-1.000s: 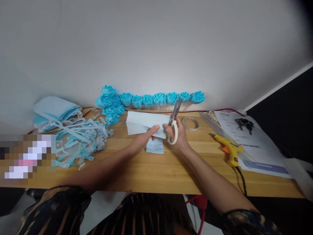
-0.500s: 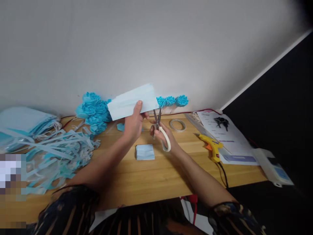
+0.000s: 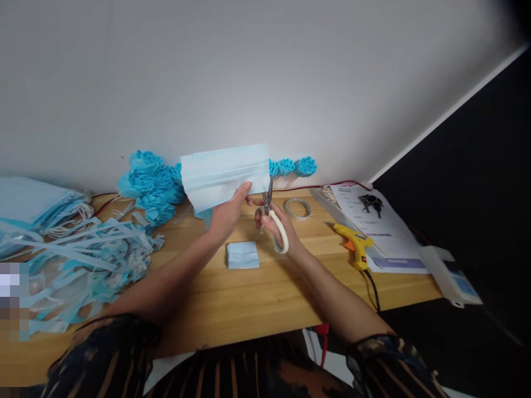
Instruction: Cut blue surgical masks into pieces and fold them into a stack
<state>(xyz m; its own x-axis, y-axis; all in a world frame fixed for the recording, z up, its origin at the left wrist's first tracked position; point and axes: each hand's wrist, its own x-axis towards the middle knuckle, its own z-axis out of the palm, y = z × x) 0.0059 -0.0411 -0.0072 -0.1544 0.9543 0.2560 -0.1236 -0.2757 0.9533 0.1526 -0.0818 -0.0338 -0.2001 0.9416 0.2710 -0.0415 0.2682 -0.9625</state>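
"What's changed?"
"The pale-blue sheet (image 3: 226, 171), near centre frame, has swung closer to level, its corner beside the scissors (image 3: 283, 233)."
"And the grips?"
"Left hand (image 3: 225, 218) pinches the sheet; right hand (image 3: 292, 239) clasps the scissors."

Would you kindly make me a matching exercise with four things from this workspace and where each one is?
Things
1. white-handled metal scissors
2. pleated light blue sheet
3. dark bunch of keys
4. pale ring-shaped roll

Places
A. on the printed white paper
B. in the right hand
C. lying flat on the brown wooden table, between the right hand and the yellow glue gun
D. held up by the left hand

Right pairs: 1-B, 2-D, 3-A, 4-C
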